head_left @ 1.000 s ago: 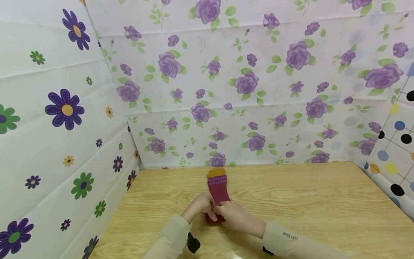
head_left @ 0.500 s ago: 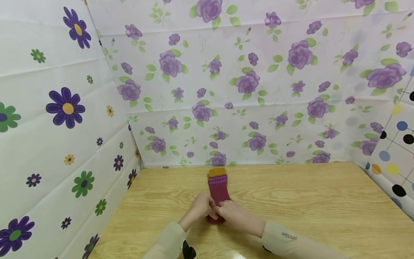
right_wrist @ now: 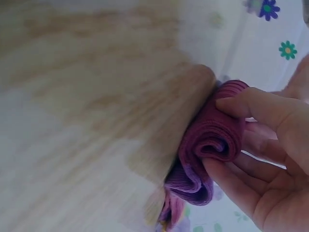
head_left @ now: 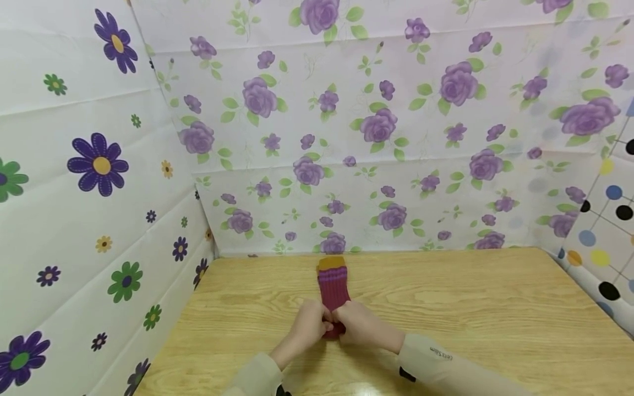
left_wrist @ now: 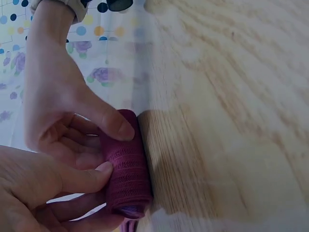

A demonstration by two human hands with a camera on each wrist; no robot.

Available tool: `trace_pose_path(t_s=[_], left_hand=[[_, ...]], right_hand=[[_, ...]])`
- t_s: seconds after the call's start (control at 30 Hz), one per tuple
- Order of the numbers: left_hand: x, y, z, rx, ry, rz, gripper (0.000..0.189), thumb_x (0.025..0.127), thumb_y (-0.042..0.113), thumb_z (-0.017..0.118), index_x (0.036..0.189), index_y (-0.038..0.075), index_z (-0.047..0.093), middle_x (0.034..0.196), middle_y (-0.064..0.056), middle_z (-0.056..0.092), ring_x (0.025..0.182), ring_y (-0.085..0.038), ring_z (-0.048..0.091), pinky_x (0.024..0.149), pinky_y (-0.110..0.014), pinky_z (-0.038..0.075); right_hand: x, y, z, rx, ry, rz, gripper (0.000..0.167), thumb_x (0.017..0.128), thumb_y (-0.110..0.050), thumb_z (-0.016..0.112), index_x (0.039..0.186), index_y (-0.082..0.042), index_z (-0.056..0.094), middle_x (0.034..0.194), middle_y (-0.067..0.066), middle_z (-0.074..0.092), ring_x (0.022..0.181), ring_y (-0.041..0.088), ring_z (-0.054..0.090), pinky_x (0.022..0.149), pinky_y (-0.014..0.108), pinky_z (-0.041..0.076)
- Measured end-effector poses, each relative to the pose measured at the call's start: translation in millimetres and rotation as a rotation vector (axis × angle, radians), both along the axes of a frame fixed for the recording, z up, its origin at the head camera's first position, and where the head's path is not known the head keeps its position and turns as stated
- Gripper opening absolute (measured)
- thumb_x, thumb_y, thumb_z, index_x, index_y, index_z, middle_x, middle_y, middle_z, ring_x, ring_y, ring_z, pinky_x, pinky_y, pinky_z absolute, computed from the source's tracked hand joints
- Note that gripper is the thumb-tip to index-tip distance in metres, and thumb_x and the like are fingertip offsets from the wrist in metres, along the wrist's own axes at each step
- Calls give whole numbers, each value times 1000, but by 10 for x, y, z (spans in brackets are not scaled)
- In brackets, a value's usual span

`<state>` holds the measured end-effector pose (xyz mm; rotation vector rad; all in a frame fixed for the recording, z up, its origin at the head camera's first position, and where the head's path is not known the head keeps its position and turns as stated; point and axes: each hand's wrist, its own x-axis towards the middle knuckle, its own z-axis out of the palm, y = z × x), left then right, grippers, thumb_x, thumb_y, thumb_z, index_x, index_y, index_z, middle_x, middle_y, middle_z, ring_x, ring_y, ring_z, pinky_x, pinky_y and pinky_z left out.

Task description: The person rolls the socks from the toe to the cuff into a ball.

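A maroon ribbed sock (head_left: pixel 334 289) lies lengthwise on the table, with purple bands and a mustard end pointing to the far side. Its near end is wound into a thick roll (left_wrist: pixel 128 166), and the spiral of layers shows at the roll's side in the right wrist view. Whether one sock or two lie together, I cannot tell. My left hand (head_left: pixel 308 324) pinches the left end of the roll, thumb on the near face and fingers around the other side. My right hand (right_wrist: pixel 275 145) grips the right end likewise. The hands partly hide the roll in the head view.
The wooden table (head_left: pixel 446 297) extends to both sides of the hands. Behind it hangs a cloth with purple roses (head_left: pixel 376 129). A daisy-print cloth (head_left: pixel 99 165) closes the left side, and a dotted cloth (head_left: pixel 599 258) the right.
Both hands have shifted slightly away from me along the sock, and the near end with them. Less of the flat maroon part shows. The mustard end has stayed put.
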<state>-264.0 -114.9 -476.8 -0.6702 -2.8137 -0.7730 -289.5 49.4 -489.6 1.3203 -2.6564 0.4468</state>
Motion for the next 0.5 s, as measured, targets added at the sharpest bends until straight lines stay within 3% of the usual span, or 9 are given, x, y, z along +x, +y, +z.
trace_pose_path(t_s=[0.13, 0.3, 0.4, 0.5], left_hand=[[15, 21, -4, -21, 33, -43, 23, 76, -7, 73, 59, 7, 68, 55, 6, 60, 54, 2, 38, 48, -12, 33], [34, 25, 16, -48, 4, -121, 38, 75, -10, 67, 53, 11, 45, 51, 11, 32, 49, -1, 25, 44, -14, 20], [24, 16, 28, -68, -21, -161, 37, 72, -10, 68, 55, 10, 42, 52, 12, 30, 51, -1, 24, 46, -15, 20], [5, 9, 33, -93, -33, -178, 34, 68, -7, 76, 55, 8, 49, 53, 12, 35, 53, -1, 26, 48, -14, 23]], right_hand=[[-20, 7, 25, -1, -15, -8, 23, 61, 0, 75, 64, -15, 58, 56, -12, 43, 54, 1, 25, 48, 14, 22], [-18, 19, 98, -3, -67, 6, 19, 69, -3, 77, 64, -11, 60, 55, -12, 38, 53, 1, 25, 47, 15, 21], [-31, 25, 125, -2, -115, 12, 17, 71, -3, 77, 67, -9, 62, 56, -11, 40, 53, 2, 25, 48, 16, 21], [-48, 28, 132, 9, -146, 13, 14, 71, -2, 77, 70, -9, 65, 57, -10, 44, 54, 2, 26, 49, 16, 23]])
